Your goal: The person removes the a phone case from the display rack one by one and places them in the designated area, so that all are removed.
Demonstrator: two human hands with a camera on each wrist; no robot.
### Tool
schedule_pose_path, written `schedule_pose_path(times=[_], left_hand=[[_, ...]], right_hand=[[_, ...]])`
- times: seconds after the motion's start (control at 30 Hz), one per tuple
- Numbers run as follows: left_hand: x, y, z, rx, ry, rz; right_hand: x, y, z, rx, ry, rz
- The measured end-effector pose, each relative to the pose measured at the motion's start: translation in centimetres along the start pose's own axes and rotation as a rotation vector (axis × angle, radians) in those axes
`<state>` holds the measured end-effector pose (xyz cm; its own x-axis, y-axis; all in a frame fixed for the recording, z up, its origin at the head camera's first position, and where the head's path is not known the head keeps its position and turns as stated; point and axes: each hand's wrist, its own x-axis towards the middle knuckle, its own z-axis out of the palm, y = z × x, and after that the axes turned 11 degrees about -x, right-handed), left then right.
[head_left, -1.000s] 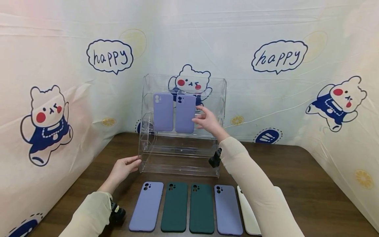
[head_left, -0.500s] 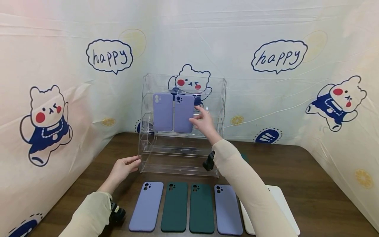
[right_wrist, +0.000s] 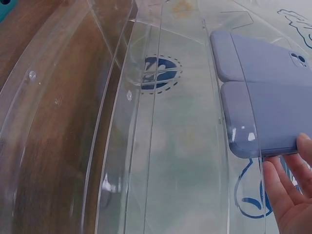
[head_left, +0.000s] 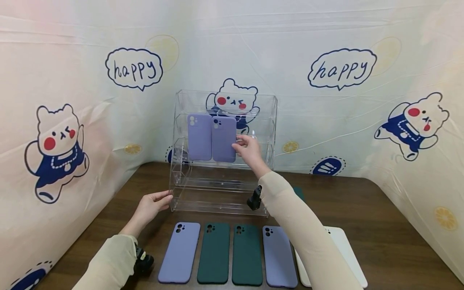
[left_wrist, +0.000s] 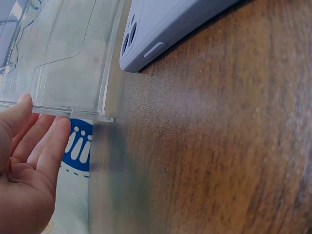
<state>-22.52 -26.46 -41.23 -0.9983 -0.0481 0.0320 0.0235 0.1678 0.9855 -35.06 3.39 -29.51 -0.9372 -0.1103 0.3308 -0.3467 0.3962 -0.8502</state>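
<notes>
A clear tiered rack [head_left: 221, 207] stands on the table, with two purple phone cases upright side by side on a middle tier. My right hand [head_left: 248, 149] pinches the right-hand purple phone case [head_left: 224, 141] by its right edge, thumb in front and fingers behind. Its lower end sits behind the tier's clear front lip in the right wrist view [right_wrist: 239, 117]. Right beside it is the other purple case [head_left: 199, 139]. My left hand [head_left: 152, 207] holds the rack's left side near the bottom, with the side panel [left_wrist: 63, 109] between thumb and fingers in the left wrist view.
A row of phone cases lies along the front: a purple case [head_left: 179, 251], two green cases [head_left: 213, 253], another purple case [head_left: 279, 255] and a white case [head_left: 344, 249] partly under my right sleeve. A green thing [head_left: 299, 192] shows behind that sleeve. Printed cloth hangs around the table.
My right hand has moved slightly left with its purple phone case, closing the gap to the neighbouring case. Its fingers have drawn closer to the thumb. The left hand stays put.
</notes>
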Motion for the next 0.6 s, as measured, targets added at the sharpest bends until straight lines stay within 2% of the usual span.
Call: schedule_pose_path(times=[0.23, 0.6], left_hand=[[0.1, -0.1, 0.0, -0.002, 0.000, -0.007], [0.0, 0.1, 0.0, -0.006, -0.001, 0.005]], right_hand=[[-0.1, 0.2, -0.4, 0.060, 0.034, 0.013], [-0.4, -0.4, -3.0, 0.103, 0.044, 0.007]])
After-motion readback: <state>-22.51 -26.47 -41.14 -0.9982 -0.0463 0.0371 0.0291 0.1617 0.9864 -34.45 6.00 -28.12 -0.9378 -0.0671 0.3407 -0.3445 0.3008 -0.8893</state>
